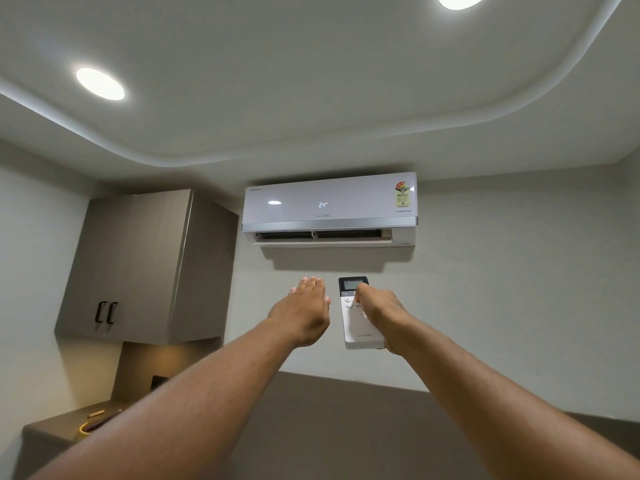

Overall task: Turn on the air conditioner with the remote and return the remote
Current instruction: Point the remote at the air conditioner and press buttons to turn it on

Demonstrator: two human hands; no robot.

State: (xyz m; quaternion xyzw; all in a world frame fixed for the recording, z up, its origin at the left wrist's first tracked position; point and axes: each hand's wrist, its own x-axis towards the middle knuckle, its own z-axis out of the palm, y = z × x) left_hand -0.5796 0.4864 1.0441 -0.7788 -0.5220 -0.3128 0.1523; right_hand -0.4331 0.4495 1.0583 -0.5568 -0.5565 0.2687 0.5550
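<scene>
i'm looking up into a room of a home, by the look of the fittings. a white split air conditioner hangs high on a pale wall, its front showing 24 and its flap open. above it i see a stepped false ceiling with round recessed lights. at my left a grey-brown wall cabinet with two dark handles sits over a warmly lit nook and a counter, where a yellow-rimmed dish rests. i can't tell whether it is a kitchen corner or a bedroom unit
</scene>
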